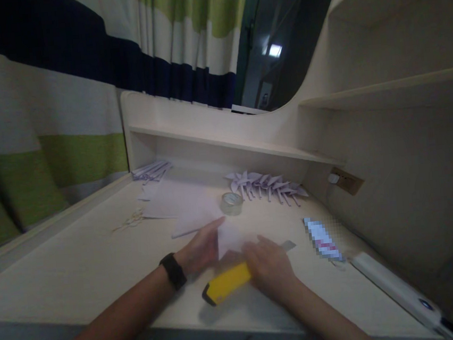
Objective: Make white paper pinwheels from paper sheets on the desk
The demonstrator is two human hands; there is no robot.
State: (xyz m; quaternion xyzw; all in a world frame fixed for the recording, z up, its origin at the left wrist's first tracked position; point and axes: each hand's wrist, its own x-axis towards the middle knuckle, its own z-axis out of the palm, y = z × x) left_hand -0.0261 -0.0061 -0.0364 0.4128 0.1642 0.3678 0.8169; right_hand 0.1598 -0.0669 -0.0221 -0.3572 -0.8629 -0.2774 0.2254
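My left hand (pixel 202 248), with a black band on the wrist, is closed on a small piece of white paper (pixel 228 239) above the desk. A yellow utility knife (pixel 230 283) lies in the closed grip of my right hand (pixel 268 265). Its dark-tipped handle points down to the left, and its grey blade (pixel 289 246) sticks out past the hand on the right. The right fingers are at the paper's edge; blur hides whether they pinch it. Just beyond the paper a roll of clear tape (pixel 232 203) rests on the desk.
Several paper pinwheels (pixel 265 183) line the back of the desk (pixel 99 267). White sheets (pixel 185 198), rolled paper sticks (pixel 152 170) and a tangle of string (pixel 133 218) lie left. At right are a lit phone (pixel 323 240) and a long white bar (pixel 393 285).
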